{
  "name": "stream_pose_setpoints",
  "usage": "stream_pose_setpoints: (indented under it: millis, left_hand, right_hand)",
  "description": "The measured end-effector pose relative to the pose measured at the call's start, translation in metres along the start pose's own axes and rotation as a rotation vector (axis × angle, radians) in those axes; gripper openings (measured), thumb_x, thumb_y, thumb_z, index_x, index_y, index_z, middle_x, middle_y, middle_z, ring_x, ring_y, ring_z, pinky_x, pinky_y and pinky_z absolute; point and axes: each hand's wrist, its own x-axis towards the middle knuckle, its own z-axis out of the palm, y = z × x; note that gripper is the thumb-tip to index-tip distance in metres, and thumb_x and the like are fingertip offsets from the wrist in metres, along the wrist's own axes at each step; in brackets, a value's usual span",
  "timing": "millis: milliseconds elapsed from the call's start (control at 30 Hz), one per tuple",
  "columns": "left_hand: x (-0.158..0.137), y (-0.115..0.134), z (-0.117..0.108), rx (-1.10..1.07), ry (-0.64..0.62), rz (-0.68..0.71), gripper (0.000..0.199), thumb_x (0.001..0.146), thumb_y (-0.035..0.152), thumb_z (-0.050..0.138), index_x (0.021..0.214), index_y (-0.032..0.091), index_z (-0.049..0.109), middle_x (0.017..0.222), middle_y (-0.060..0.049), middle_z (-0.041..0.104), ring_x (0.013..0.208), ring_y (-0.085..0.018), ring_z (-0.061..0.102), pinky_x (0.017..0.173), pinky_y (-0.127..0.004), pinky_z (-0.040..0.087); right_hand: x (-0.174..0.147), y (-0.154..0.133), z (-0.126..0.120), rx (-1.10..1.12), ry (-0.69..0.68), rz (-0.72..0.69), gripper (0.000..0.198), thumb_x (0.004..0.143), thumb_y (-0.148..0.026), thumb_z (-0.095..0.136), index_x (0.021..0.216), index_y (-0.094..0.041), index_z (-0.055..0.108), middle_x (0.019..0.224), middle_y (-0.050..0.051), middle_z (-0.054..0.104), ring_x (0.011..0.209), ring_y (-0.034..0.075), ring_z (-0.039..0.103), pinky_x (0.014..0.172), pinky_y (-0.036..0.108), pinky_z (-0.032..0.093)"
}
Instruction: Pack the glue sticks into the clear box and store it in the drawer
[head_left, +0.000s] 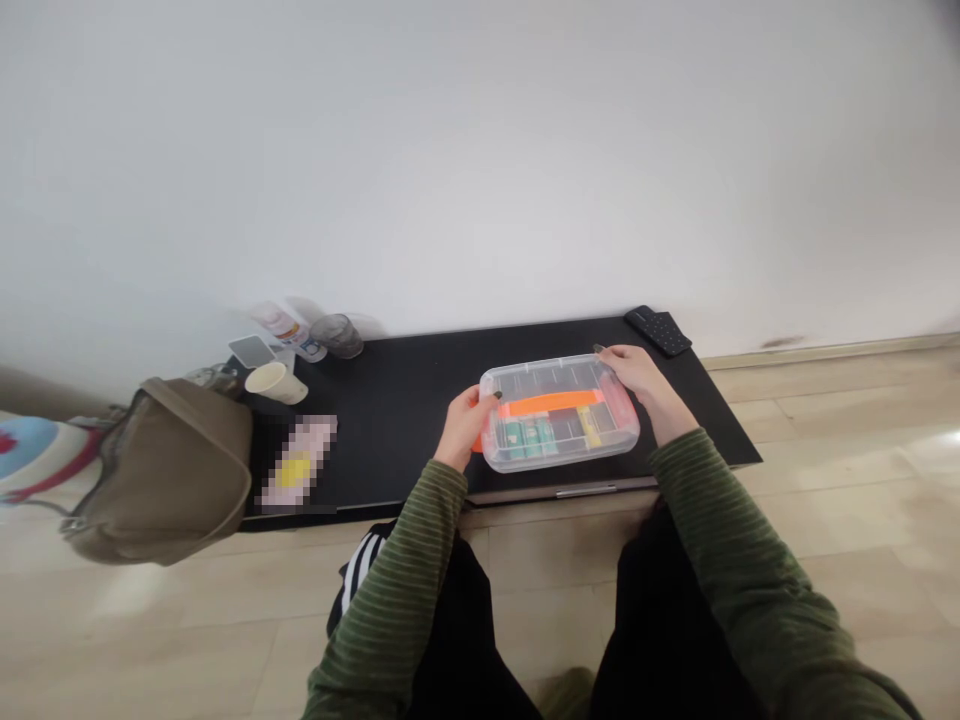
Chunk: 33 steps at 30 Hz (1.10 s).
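Note:
A clear plastic storage box (559, 455) with a closed lid sits over the black table, an orange handle (551, 403) lying across its top. Through its wall I see teal and yellow packs inside; what they are I cannot make out. My left hand (463, 425) grips the box's left end, thumb on the lid's edge. At the far right corner my right hand (634, 372) holds the box, with its thumb along the rim and its other fingers mostly hidden. Whether the box's underside touches the tabletop does not show.
The black table (405, 400) stands against a white wall. On its left are a paper cup (276, 382), a spray can (294, 335), a grey crumpled object (337, 336), a blurred-out pink item (300, 465) and a brown bag (172, 480). Black dotted items (660, 331) lie at the back right.

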Motion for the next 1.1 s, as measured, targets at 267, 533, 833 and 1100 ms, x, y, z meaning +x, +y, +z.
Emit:
stream_pose_setpoints:
  millis: [267,533,833,1100]
  left_hand:
    - [0.000,-0.012,-0.001,0.006,0.089,0.143,0.049,0.073,0.026,0.073,0.119,0.017,0.062,0.123,-0.012,0.065,0.111,-0.024,0.062,0.098,-0.038,0.047]
    - [-0.015,-0.012,0.004,-0.211,0.155,-0.011,0.055,0.071,0.038,0.080,0.116,0.015,0.060,0.120,-0.015,0.065,0.104,-0.023,0.066,0.094,-0.038,0.051]
    - [-0.055,-0.005,0.012,-0.453,-0.134,-0.127,0.054,0.076,0.033,0.075,0.121,0.008,0.062,0.101,-0.015,0.072,0.092,-0.025,0.070,0.086,-0.038,0.055]
    - [-0.048,-0.003,0.019,-0.400,0.037,-0.096,0.038,0.067,0.025,0.074,0.102,0.011,0.067,0.085,-0.007,0.072,0.078,-0.019,0.068,0.077,-0.032,0.053]
  right_hand:
    - [-0.017,0.001,0.011,-0.358,0.227,-0.235,0.041,0.093,-0.045,0.041,0.071,-0.018,0.063,0.079,0.007,0.066,0.075,0.018,0.056,0.067,0.028,0.037]
    - [-0.023,0.009,0.007,-0.250,0.241,-0.242,0.035,0.093,-0.044,0.044,0.090,-0.019,0.068,0.096,0.008,0.071,0.090,0.021,0.061,0.081,0.032,0.043]
    - [-0.035,0.036,0.003,0.364,-0.188,0.216,0.030,0.083,-0.044,0.064,0.093,-0.015,0.067,0.093,0.011,0.073,0.078,0.021,0.068,0.068,0.031,0.056]
    - [-0.060,0.022,0.001,0.469,-0.131,0.181,0.020,0.079,-0.026,0.070,0.095,-0.018,0.061,0.088,0.005,0.071,0.073,0.016,0.067,0.063,0.025,0.055]
